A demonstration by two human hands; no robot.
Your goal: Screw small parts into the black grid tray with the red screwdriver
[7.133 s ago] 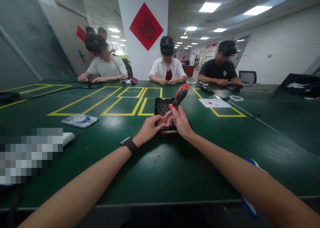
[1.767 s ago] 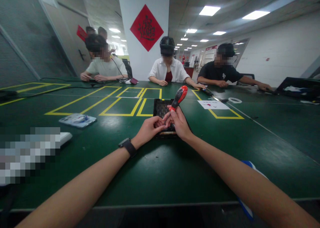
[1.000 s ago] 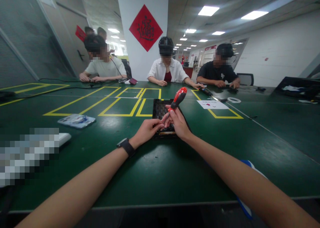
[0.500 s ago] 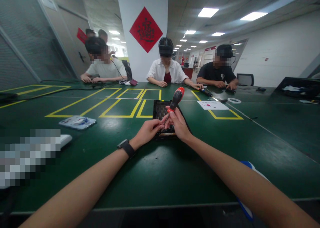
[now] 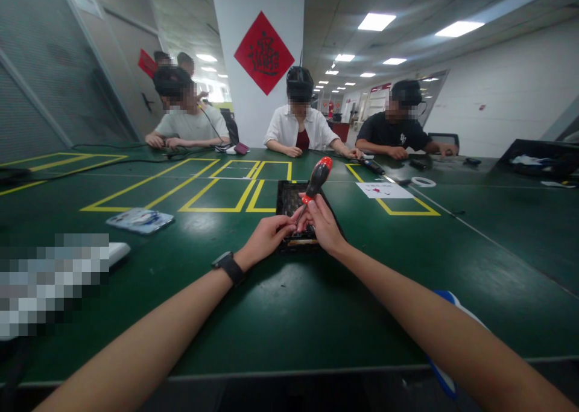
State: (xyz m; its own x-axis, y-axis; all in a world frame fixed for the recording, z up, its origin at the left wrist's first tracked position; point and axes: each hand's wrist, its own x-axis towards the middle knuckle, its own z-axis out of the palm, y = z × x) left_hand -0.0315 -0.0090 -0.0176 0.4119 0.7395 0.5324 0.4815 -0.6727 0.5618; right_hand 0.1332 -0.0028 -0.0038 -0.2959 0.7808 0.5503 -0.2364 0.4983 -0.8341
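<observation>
Gripping a red-and-black screwdriver low on its shaft, the right hand keeps its fingers closed around it, the handle tilted up and away. Since a moment ago the handle has only rotated slightly; the hands have barely shifted, so the tool looks to be turning in place. Just left, the left hand pinches something at the tip, too small to tell. Under and beyond both hands lies a black tray; its contents are unclear.

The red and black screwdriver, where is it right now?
In the head view the screwdriver is at table centre, gripped by the right hand, tip down over the black tray, beside the left hand.
</observation>
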